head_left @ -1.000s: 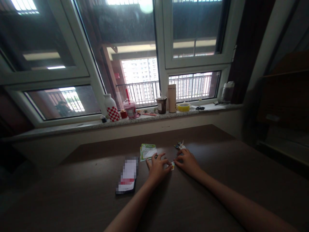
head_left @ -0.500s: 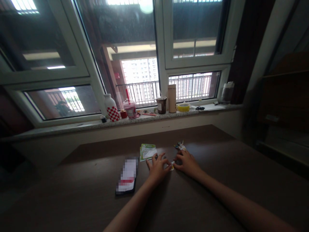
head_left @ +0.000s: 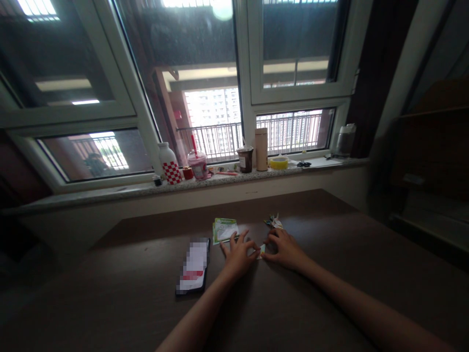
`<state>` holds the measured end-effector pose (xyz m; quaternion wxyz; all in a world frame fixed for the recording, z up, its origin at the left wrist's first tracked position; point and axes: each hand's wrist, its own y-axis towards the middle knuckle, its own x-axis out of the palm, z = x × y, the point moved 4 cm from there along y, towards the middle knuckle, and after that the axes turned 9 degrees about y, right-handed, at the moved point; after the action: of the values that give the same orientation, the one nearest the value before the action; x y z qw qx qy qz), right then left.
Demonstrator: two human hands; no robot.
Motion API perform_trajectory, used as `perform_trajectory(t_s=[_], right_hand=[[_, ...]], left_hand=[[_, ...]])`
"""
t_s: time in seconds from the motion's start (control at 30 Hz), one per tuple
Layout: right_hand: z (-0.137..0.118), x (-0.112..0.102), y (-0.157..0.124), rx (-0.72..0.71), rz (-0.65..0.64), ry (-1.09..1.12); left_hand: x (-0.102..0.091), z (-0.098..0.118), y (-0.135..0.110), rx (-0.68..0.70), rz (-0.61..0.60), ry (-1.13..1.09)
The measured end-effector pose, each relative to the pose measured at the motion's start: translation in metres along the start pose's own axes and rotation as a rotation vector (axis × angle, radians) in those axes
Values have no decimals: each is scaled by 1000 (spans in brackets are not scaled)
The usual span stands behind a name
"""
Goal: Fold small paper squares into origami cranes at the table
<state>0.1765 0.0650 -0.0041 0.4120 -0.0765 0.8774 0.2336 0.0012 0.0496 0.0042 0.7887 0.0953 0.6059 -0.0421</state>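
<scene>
Both hands rest low on the dark wooden table [head_left: 330, 274], meeting over a small scrap of paper [head_left: 261, 251] that lies on the tabletop between them. The left hand [head_left: 238, 255] sits at the scrap's 9 o'clock. Its thumb and forefinger are drawn together on the near edge of the paper and the other fingers [head_left: 234, 238] fan out apart toward 12 o'clock. The right hand [head_left: 286, 249] sits at the scrap's 3 o'clock, knuckles raised, its fingertips bunched together and pressed on the paper's other edge. Whether either hand lifts the paper off the wood is too small to tell.

A green and white card [head_left: 224, 230] lies at 11 o'clock from the left hand, just beside its fingertips. A phone [head_left: 194, 267] lies flat at that hand's 9 o'clock, near but apart. A little heap of folded paper bits [head_left: 274, 222] lies at 12 o'clock from the right hand. Farther off, on the windowsill [head_left: 110, 193], stand a checked bottle [head_left: 168, 164], a pink cup [head_left: 197, 165] and a roll of yellow tape [head_left: 279, 163].
</scene>
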Motion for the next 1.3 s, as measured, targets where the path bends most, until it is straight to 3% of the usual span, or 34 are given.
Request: perform_trajectory(t_s=[0.4,0.63,0.8,1.07,1.3], right_hand=[[20,4,4,-29,121,194],[9,3,0,-117,9,254],[1,0,-2,-133,-42,227],[8,3,3,-20,20,123],[0,-3,0,37,41,-4]], left_hand=[[-2,3,-4,8,62,27],[-1,2,-4,10,107,50],[-3,3,-4,-4,95,36],[-2,2,-4,3,60,6],[2,0,-1,3,64,6]])
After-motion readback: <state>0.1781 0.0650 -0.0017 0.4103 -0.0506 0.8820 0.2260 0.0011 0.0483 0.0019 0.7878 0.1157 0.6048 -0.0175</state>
